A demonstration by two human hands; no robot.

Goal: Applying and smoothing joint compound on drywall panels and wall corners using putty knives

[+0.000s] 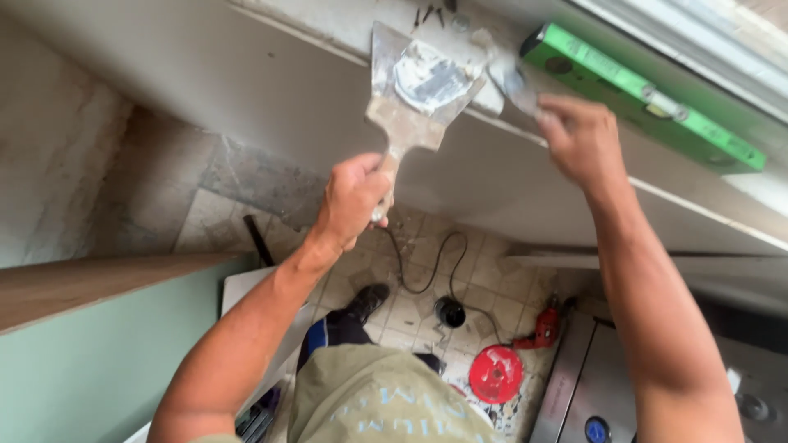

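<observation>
My left hand (351, 197): grips wide putty knife (417, 90), still loaded with filler. My right hand (579, 139): holds small knife (510, 80) at wall ledge (525, 135). Seam judged partly filled; smoothing remains.

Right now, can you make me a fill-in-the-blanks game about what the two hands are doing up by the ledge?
1. The left hand holds a wide ____ smeared with filler.
2. The right hand works a smaller knife beside a level coloured ____.
3. Down on the floor lies a round ____ disc.
4. A ____ cable curls across the tiles.

Missing words: scraper; green; red; black
</observation>
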